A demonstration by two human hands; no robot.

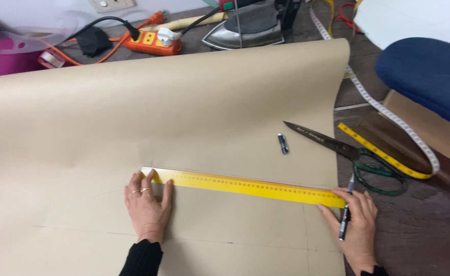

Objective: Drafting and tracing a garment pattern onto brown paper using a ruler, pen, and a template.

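Observation:
A long yellow ruler (245, 186) lies across a wide sheet of brown paper (158, 112). My left hand (147, 206) presses flat on the ruler's left end, fingers spread, rings on two fingers. My right hand (356, 225) sits at the ruler's right end near the paper's edge and grips a dark pen (346, 209) with its tip pointing up beside the ruler. A small dark pen cap (283, 143) rests on the paper above the ruler. Faint pencil lines cross the paper below the ruler.
Large scissors (347, 151) with green handles lie at the paper's right edge beside a yellow and white tape measure (388, 153). At the back are an iron (245, 28), an orange power strip (153, 42) with plugs, and cables. A blue padded cushion (429, 76) is at right.

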